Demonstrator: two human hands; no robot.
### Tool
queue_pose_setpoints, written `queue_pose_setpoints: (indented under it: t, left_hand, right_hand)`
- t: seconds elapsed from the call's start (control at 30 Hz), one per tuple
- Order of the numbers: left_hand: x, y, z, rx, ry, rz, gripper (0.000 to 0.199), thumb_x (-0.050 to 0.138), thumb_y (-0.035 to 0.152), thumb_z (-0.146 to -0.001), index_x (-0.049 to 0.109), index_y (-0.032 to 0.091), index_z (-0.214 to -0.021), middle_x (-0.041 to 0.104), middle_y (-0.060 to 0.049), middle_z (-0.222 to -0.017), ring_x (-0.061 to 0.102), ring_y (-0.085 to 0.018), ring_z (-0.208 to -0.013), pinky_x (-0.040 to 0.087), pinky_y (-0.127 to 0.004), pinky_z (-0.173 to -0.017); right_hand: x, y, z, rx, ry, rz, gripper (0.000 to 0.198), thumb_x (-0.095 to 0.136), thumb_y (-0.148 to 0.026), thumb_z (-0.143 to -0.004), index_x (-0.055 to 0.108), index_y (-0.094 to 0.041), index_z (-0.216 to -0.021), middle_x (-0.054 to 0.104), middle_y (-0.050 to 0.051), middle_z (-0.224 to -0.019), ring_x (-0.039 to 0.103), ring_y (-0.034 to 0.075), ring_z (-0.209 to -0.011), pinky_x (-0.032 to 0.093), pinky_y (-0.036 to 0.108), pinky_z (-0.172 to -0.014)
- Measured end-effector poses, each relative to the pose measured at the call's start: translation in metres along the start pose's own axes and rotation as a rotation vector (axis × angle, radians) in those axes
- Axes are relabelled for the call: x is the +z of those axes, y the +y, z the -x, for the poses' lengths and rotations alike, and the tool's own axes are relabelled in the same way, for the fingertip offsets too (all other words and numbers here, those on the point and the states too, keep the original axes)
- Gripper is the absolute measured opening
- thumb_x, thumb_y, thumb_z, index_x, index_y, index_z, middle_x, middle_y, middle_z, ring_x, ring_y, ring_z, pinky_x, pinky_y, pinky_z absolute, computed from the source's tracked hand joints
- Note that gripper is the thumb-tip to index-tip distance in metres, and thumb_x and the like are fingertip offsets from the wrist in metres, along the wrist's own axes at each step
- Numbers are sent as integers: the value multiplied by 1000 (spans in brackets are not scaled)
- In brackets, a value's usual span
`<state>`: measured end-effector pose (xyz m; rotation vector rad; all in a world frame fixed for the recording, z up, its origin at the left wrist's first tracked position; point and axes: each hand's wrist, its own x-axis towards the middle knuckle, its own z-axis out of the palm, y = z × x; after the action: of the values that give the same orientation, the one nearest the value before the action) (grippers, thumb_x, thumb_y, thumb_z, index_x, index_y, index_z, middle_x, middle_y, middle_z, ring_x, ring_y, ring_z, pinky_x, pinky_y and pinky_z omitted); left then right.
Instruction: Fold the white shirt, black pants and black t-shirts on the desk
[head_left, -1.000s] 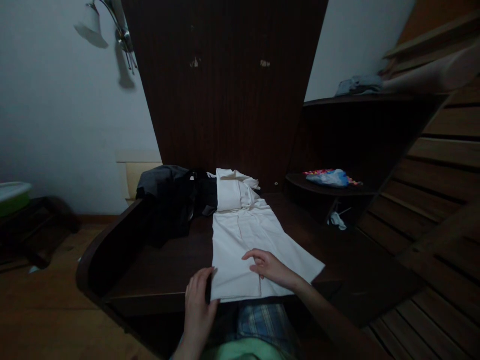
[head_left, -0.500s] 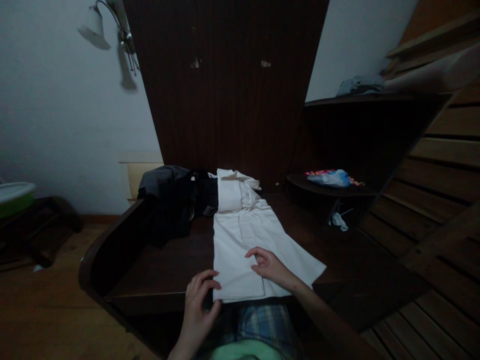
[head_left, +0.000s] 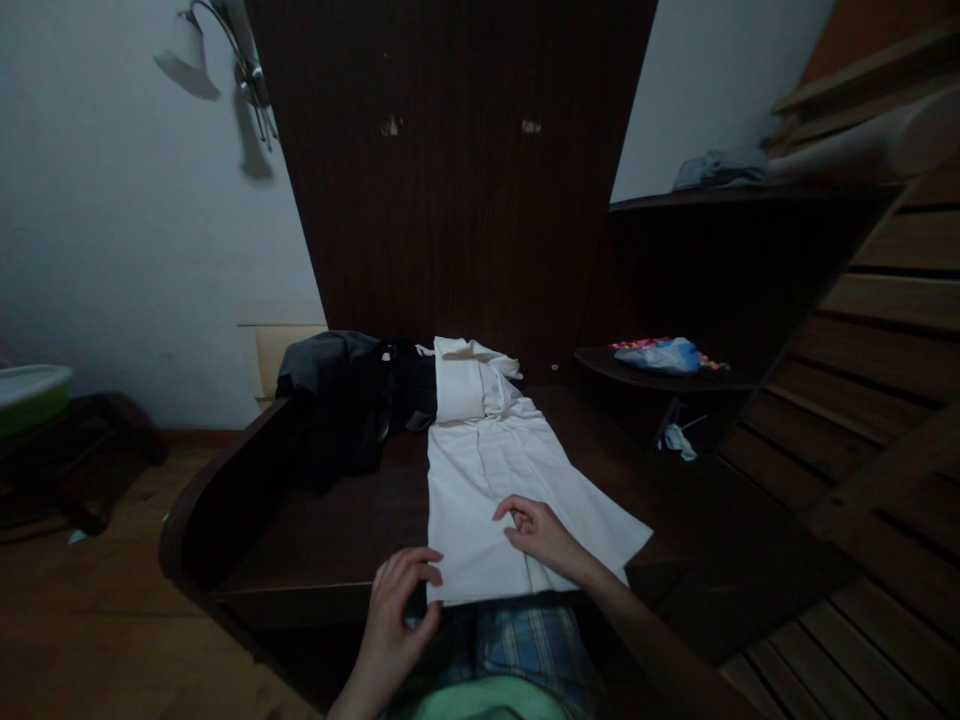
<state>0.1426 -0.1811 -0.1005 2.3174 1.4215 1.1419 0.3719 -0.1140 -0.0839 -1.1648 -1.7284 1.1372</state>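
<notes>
The white cloth garment (head_left: pixel 476 480), spread on the dark surface (head_left: pixel 322 545) with its far end bunched, looks light, soft and easily creased — best taken by its 2 near corners — while left grip (head_left: pixel 401 605) and right grip (head_left: pixel 541 535) sit loosely parted, clasping nothing.

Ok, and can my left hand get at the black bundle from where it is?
Probably yes: nothing visible stands between your left hand and the black bundle, only bench top. The bundle lies farther back, though, so you'd likely need to stretch forward.
</notes>
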Motion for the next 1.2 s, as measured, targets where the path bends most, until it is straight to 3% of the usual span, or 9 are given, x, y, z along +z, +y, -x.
queue_pose_setpoints:
  t: [0.4, 0.5, 0.73, 0.97, 1.07, 1.2]
  left_hand:
    - [0, -5, 2, 36, -56, -32, 12, 49, 16, -71, 58, 22, -76, 63, -6, -94, 55, -23, -91, 43, -39, -77]
    - [-1, -4, 2, 44, -40, -34, 11, 49, 15, -71, 58, 22, -75, 63, -5, -92, 56, -22, -89, 43, -38, -77]
    - [0, -4, 3, 56, -39, -47, 12, 50, 13, -69, 56, 21, -75, 62, -5, -91, 55, -21, -89, 43, -35, -76]
    - [-11, 1, -3, 44, -151, -3, 9, 49, 18, -76, 56, 21, -80, 61, -6, -92, 53, -21, -92, 42, -35, -79]
    - [-15, 3, -19, 15, -182, 14, 14, 45, 24, -82, 56, 20, -89, 61, -6, -90, 55, -20, -89, 44, -35, -79]
    - [-4, -2, -44, 22, -156, 16, 27, 44, 27, -83, 51, 19, -108, 60, -9, -107, 54, -21, -100, 43, -36, -87]
  right_hand:
    - [1, 3, -3, 14, 41, 9, 13, 55, -18, -64, 56, -18, -78, 30, -8, -51, 30, 7, -47, 21, 19, -45]
    - [1, 4, -3, 50, 24, -4, 23, 63, -25, -63, 55, -18, -82, 31, -10, -50, 30, 6, -45, 21, 19, -44]
    - [2, 9, -3, 34, -22, 51, 33, 68, -17, -56, 56, -18, -88, 33, -10, -50, 32, 5, -44, 23, 18, -41]
    - [-12, -8, -1, 25, -92, 179, 40, 69, -29, -62, 57, -19, -98, 50, -4, -67, 44, 6, -52, 34, 18, -48]
    - [-30, -22, -18, 107, -179, 145, 40, 59, -40, -73, 55, -19, -106, 55, -2, -69, 48, 7, -51, 38, 19, -49]
    - [-41, -23, -69, 205, -34, 57, 29, 60, -34, -72, 58, -15, -94, 54, -3, -59, 48, 7, -47, 39, 19, -48]
